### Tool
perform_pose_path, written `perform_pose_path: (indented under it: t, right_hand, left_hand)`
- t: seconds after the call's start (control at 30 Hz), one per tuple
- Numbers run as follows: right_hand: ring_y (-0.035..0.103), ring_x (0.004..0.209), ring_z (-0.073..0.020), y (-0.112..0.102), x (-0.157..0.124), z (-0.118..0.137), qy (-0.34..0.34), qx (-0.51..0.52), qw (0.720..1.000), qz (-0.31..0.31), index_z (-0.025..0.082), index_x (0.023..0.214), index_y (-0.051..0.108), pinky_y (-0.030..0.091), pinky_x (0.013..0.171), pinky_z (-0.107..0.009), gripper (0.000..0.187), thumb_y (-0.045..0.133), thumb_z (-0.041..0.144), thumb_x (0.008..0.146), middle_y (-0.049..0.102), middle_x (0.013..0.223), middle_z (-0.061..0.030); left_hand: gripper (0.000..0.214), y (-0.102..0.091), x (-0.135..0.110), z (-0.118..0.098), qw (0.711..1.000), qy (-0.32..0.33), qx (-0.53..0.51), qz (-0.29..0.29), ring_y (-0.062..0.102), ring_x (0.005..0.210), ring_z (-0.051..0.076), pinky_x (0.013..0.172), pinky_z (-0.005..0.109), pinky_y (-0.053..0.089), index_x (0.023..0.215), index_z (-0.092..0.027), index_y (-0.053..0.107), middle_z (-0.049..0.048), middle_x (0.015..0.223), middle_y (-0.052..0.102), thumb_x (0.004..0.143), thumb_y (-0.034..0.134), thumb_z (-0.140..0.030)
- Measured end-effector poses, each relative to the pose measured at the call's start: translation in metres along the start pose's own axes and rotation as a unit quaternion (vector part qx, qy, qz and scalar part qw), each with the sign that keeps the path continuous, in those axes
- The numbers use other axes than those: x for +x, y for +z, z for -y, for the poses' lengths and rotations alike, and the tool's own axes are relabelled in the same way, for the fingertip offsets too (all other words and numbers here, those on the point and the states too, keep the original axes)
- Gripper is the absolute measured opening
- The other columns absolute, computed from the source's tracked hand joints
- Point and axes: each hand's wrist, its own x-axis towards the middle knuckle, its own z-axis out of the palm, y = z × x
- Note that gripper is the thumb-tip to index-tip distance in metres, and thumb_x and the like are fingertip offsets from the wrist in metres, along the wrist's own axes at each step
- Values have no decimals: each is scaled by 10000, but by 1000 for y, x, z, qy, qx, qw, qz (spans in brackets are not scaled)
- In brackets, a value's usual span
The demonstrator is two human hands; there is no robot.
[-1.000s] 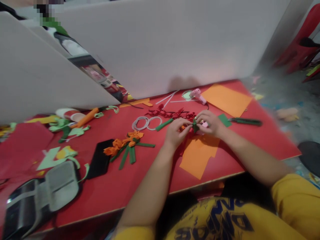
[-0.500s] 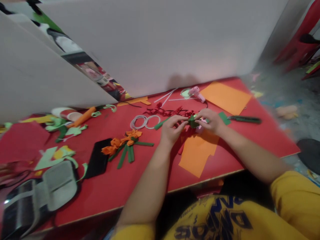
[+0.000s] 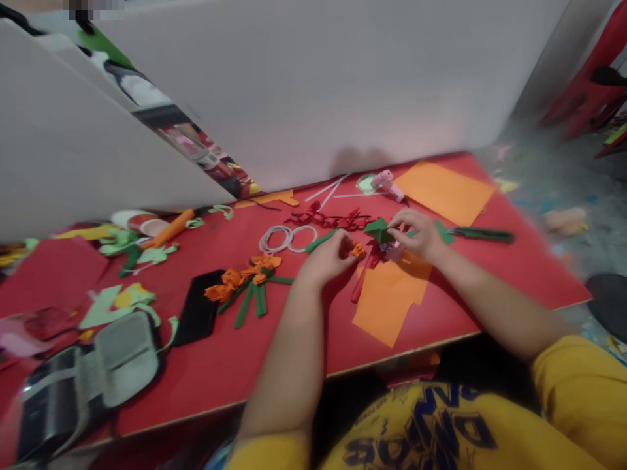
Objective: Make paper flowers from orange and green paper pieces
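Red tabletop (image 3: 196, 372) spans the frame below a pale wall (image 3: 313, 91). Right of center, the right hand (image 3: 415, 233) pinches a folded green piece (image 3: 377, 229) in a narrow grip; the left hand (image 3: 329, 258) curls beside a small orange flower (image 3: 358, 250), whether holding it I cannot tell.

One pointed green paper (image 3: 376, 230), one glue gun (image 3: 386, 183), one cutter (image 3: 482, 235), one phone (image 3: 196, 312), one case (image 3: 128, 362), three white sticks (image 3: 357, 196) and two large orange sheets (image 3: 445, 191) are seen.
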Motion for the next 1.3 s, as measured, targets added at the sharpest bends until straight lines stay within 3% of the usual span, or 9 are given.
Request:
perform_pose_path:
  t: [0.1,0.23,0.47,0.67,0.8,0.9,1.0,1.13,1.3]
  right_hand:
    - [689,861,-221,0,0,0,-2,-7,1000,5,218,923,740,529,754,-353,80,711,275,971,759,921,-59]
    - [668,803,-204,-4,1,2,-17,5,1000,2,216,898,717,519,728,-338,51,689,225,938,738,880,-48]
    - [602,725,-181,-15,-1,16,-70,70,983,156,218,810,640,502,712,-317,64,666,170,844,673,782,-20]
    - [609,728,-171,-13,-2,14,11,121,986,114,208,847,646,505,708,-305,35,678,216,858,685,814,-25]
    - [573,718,-162,-15,-1,6,62,155,982,94,208,836,604,488,703,-298,52,651,224,823,627,779,1]
    - [511,698,-150,-16,0,5,70,157,976,136,214,794,553,446,673,-280,67,618,204,779,565,743,23]
    - [481,685,-141,-15,1,7,69,141,967,201,213,787,546,409,654,-266,68,607,190,765,543,729,33]
    - [483,694,-142,-17,2,10,57,135,965,216,211,790,544,397,660,-267,62,597,185,770,548,742,30]
    - [497,696,-150,-21,2,9,43,118,956,265,213,790,539,398,663,-275,88,566,159,726,564,746,28]
  left_hand:
    - [192,3,3,1,999,-3,-9,-34,676,750,200,659,295,480,985,-260,632,30,922,759,879,784,-309]
    - [115,6,7,-10,992,9,-109,-59,725,912,204,792,306,555,997,-248,665,39,990,767,962,688,-355]
    - [175,18,7,-32,961,32,-248,-121,759,867,194,738,286,599,1020,-210,717,67,1001,766,975,667,-371]
    - [278,17,4,-38,946,67,-293,-118,761,1091,251,811,323,653,1127,-206,755,120,1178,777,896,752,-360]
    - [274,20,5,-37,946,43,-293,-133,769,1066,240,801,309,649,1112,-208,774,110,1148,796,878,775,-350]
    - [218,22,7,-35,944,31,-299,-137,776,927,211,762,301,635,1050,-203,782,94,1037,809,913,755,-371]
    - [168,19,8,-37,949,62,-275,-139,754,846,192,709,286,607,1008,-207,787,80,966,790,941,721,-346]
    - [153,14,5,-45,962,126,-192,-146,738,931,195,667,254,575,995,-219,804,84,1021,753,926,668,-226]
    - [358,14,2,-52,970,147,-148,-128,754,942,188,720,271,603,1203,-219,776,81,1103,789,889,628,-133]
